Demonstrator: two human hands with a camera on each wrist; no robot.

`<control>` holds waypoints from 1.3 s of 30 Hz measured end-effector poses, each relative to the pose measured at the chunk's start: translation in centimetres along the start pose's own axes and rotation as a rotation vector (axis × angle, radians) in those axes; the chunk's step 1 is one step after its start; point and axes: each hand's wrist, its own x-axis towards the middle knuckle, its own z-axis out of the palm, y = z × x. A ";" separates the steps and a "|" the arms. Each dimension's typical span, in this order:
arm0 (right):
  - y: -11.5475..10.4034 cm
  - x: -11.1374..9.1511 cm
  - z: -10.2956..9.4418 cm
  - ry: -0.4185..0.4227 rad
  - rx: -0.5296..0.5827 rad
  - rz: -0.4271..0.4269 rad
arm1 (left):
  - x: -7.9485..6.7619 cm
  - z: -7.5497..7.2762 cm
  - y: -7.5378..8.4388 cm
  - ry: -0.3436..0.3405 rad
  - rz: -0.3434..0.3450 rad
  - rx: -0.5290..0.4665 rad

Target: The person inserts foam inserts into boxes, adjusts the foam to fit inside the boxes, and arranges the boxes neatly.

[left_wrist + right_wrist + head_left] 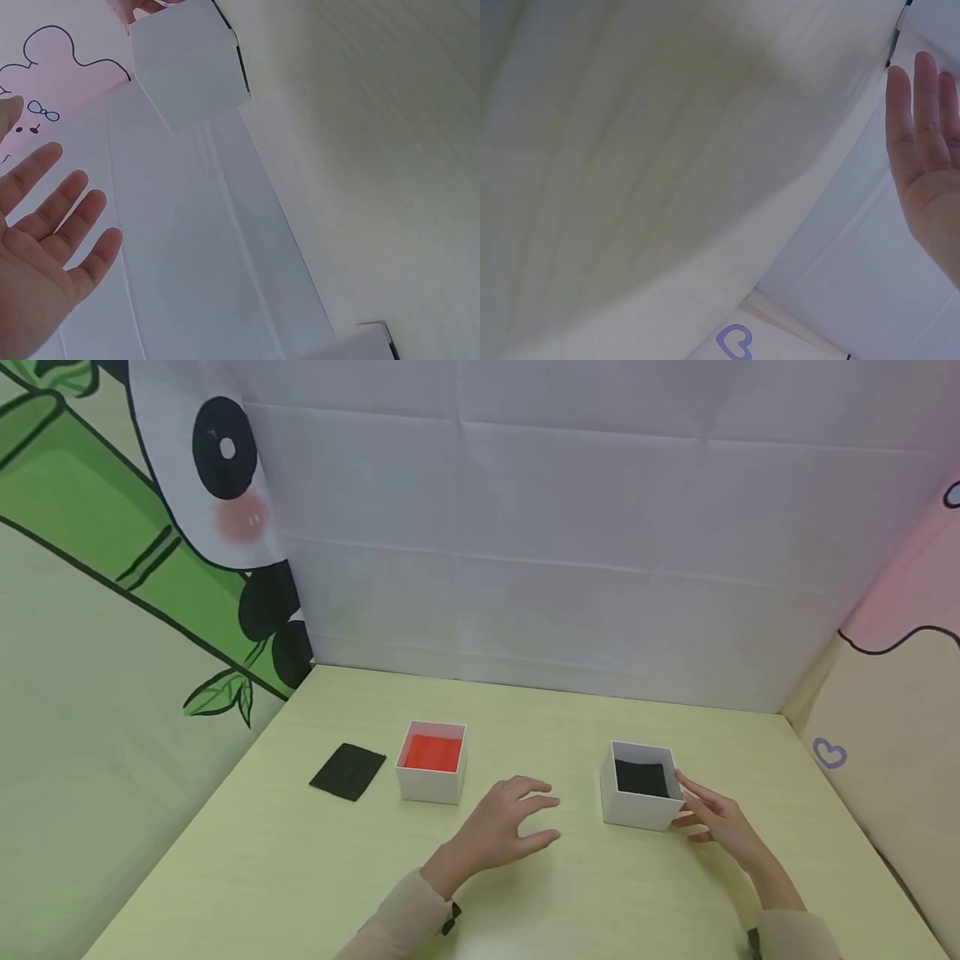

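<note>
A white open-topped box with folded black cloth inside stands on the right of the table. My right hand is at this box's right wall, its fingertips right at the side, and the right wrist view shows the fingers straight. Between the two boxes hovers my left hand, fingers spread and holding nothing. A second white box, with red cloth in it, stands beyond and left of that hand. Flat on the table to its left lies a black cloth square.
The pale yellow table ends at a white backdrop behind the boxes. Printed cartoon hangings border the table on both sides, with a green bamboo stalk at the left and pink at the right.
</note>
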 end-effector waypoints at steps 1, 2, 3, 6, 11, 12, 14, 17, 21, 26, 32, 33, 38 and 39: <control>0.0 0.0 0.0 -0.001 -0.001 0.002 | -0.3 -0.1 -0.1 0.004 -0.004 -0.001; 0.0 0.0 0.0 -0.001 -0.002 0.003 | -0.6 -0.1 -0.2 0.009 -0.008 -0.003; 0.0 0.0 0.0 -0.001 -0.002 0.005 | -0.8 -0.2 -0.4 0.015 -0.013 -0.005; 0.0 0.0 0.1 0.001 -0.003 0.008 | -1.5 -0.4 -0.7 0.034 -0.023 -0.003; -0.2 -0.1 0.2 0.005 -0.003 0.010 | -2.6 -0.9 -0.9 0.030 -0.022 0.003; -0.2 -0.2 0.2 0.005 -0.001 0.009 | -2.8 -1.0 -0.9 0.027 -0.022 0.004; -0.2 -0.3 0.3 0.004 0.003 0.004 | -3.4 -1.2 -1.1 0.023 -0.027 0.006; -0.2 -0.5 0.5 0.003 0.011 0.000 | -4.2 -1.6 -1.3 0.025 -0.031 0.012; -0.3 -0.7 0.7 0.005 0.015 0.004 | -5.2 -2.3 -1.5 0.035 -0.037 0.014; -0.3 -0.8 0.9 0.010 0.006 0.010 | -6.4 -3.4 -1.9 0.060 -0.066 0.014; -0.4 -0.9 0.9 0.020 0.001 0.016 | -7.6 -4.2 -2.2 0.104 -0.124 -0.011; -0.4 -0.9 0.9 0.022 -0.001 0.016 | -7.7 -4.2 -2.2 0.118 -0.129 -0.020; -0.4 -0.9 0.9 0.023 -0.006 0.024 | -8.7 -4.7 -2.6 0.216 -0.144 -0.040; -0.4 -0.8 0.8 0.020 -0.007 0.023 | -8.8 -4.9 -2.7 0.232 -0.150 -0.035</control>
